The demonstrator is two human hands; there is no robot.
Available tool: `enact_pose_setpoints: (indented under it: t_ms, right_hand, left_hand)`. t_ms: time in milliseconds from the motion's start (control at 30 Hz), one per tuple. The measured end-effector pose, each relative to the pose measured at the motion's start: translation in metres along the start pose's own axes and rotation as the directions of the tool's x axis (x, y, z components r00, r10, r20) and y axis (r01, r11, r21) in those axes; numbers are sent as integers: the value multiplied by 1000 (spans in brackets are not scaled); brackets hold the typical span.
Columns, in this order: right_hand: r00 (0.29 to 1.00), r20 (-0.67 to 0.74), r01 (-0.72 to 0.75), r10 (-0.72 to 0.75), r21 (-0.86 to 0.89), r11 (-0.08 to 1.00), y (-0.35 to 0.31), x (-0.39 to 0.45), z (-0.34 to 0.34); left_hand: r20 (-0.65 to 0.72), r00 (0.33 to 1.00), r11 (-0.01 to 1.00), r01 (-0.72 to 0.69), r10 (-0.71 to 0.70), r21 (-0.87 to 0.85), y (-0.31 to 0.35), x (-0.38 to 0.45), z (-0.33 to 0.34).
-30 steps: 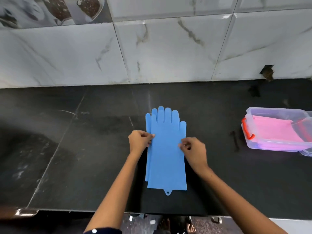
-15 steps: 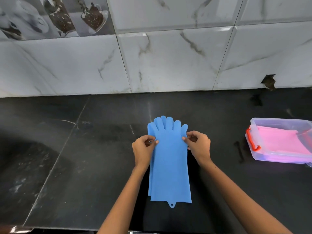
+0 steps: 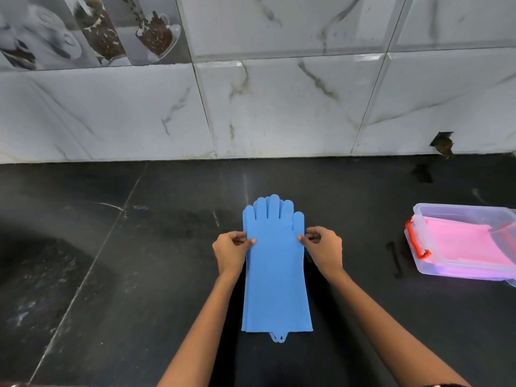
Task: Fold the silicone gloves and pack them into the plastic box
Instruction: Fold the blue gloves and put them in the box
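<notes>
A wall of large white marble-patterned tiles [image 3: 279, 113] filled the far half of the scene, with a printed tile showing cups and coffee beans [image 3: 83, 29] at the far left. Below it stretched a dark black stone desk [image 3: 111, 275] with pale seams and speckles.

A clear plastic box with a red latch [image 3: 418, 244] sat on the desk at the right edge, well apart from the hands. Flat pink silicone gloves [image 3: 463, 241] lay inside it.

In the middle of the desk lay a pair of flat blue silicone gloves [image 3: 276, 275], stacked one on the other. Their fingers pointed toward the far wall and their cuffs lay near the person. A small hanging loop stuck out from the near edge of the cuffs.

Two bare forearms reached in from the near edge. The left hand [image 3: 231, 252] pinched the left edge of the blue gloves just below the glove fingers, its grip clamped on the silicone. The right hand [image 3: 324, 250] pinched the right edge at the same height, its grip likewise clamped on the gloves.
</notes>
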State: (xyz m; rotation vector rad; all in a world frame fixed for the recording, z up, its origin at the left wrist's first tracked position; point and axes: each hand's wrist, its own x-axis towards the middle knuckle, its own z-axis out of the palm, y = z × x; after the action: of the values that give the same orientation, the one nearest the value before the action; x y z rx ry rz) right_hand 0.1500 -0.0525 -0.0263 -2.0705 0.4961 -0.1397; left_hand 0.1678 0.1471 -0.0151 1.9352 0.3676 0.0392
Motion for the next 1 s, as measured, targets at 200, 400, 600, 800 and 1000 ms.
enact_pose_setpoints:
  t_ms: [200, 400, 600, 800, 1000]
  right_hand:
    - [982, -25, 173, -186, -263, 949, -17, 13, 6]
    - [981, 9, 176, -195, -465, 868, -28, 22, 19]
    - [999, -9, 26, -37, -538, 842, -43, 37, 25]
    - [997, 41, 72, -59, -491, 868, -49, 46, 28]
    - [995, 15, 99, -100, -328, 939, -51, 49, 33]
  left_hand:
    - [-27, 1000, 998, 14, -13, 60, 0, -4, 5]
    - [-29, 999, 996, 19, -17, 90, -1, -5, 5]
    - [-34, 999, 995, 13, -10, 103, 2, -3, 7]
    - [-37, 999, 994, 6, -1, 113, 2, 0, 7]
    - [-35, 999, 993, -1, 5, 116, 0, 1, 8]
